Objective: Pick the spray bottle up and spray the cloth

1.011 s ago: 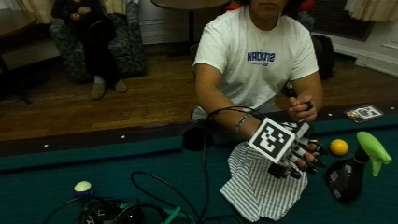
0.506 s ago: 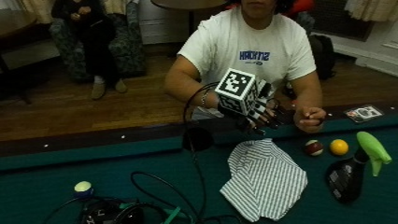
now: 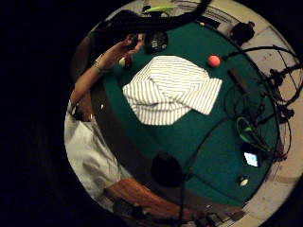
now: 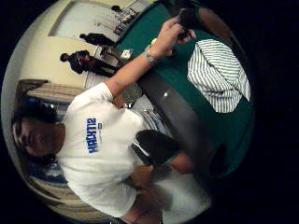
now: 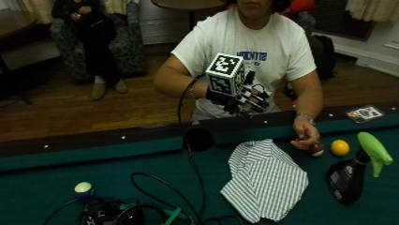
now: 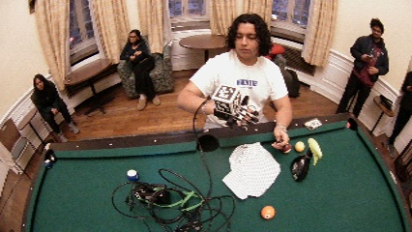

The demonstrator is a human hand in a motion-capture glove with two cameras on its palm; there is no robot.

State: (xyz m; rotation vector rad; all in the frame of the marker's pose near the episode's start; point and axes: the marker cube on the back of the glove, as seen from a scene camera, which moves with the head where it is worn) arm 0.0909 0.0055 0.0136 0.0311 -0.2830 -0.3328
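Note:
In the outside view my gloved right hand (image 5: pixel 244 97) hangs in front of my chest, above the table's rail, fingers relaxed and holding nothing. The striped cloth (image 5: pixel 265 180) lies crumpled on the green felt below it and slightly to the right, apart from the hand; both palm views show the cloth (image 3: pixel 170 90) (image 4: pixel 219 77) from well above. A black spray bottle (image 5: pixel 348 176) with a green trigger head (image 5: pixel 374 147) stands at the cloth's right. My bare left hand (image 5: pixel 305 137) rests on a dark red ball (image 5: pixel 316 149) between cloth and bottle.
A yellow ball (image 5: pixel 340 147) lies beside the bottle. An orange ball (image 6: pixel 268 211) sits further out on the felt. A side pocket (image 5: pixel 198 139) opens in the rail below my hand. Cables and gear (image 5: pixel 143 211) crowd the near left, with a small cue-chalk-like piece (image 5: pixel 84 188).
My gloved hand has lifted off the cloth and pulled back and left, up to chest height. The cloth and bottle have stayed put.

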